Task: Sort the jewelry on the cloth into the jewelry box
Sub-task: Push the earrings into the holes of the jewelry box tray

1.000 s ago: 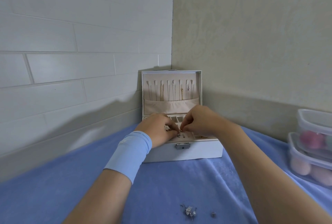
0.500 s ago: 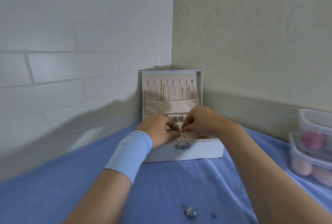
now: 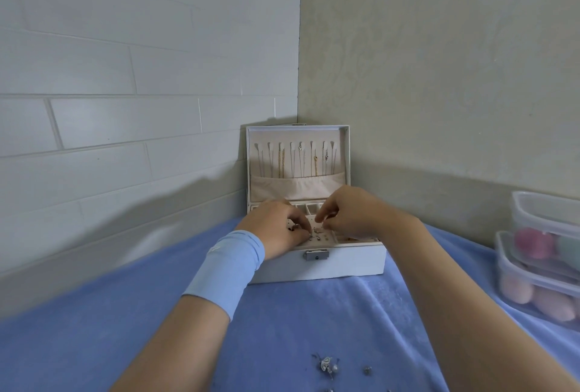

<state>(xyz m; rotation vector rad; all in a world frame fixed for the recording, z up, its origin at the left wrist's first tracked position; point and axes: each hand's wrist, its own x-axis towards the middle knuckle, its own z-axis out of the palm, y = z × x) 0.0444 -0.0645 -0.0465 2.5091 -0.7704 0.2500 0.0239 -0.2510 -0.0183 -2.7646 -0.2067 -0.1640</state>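
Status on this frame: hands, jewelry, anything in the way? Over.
Left hand and right hand over open jewelry box tray, fingers curled; held piece too small to tell. Loose jewelry on cloth, unsorted. Nothing in the way.

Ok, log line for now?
left hand: on jewelry box tray | right hand: fingertips at tray | grip: unclear | loose jewelry: on cloth

No text I can read on this feed — no label, brand or number comes through. One pale mark sits on the blue wristband (image 3: 226, 269), at about 7 o'clock from the jewelry box (image 3: 345, 263) — too small to make out.
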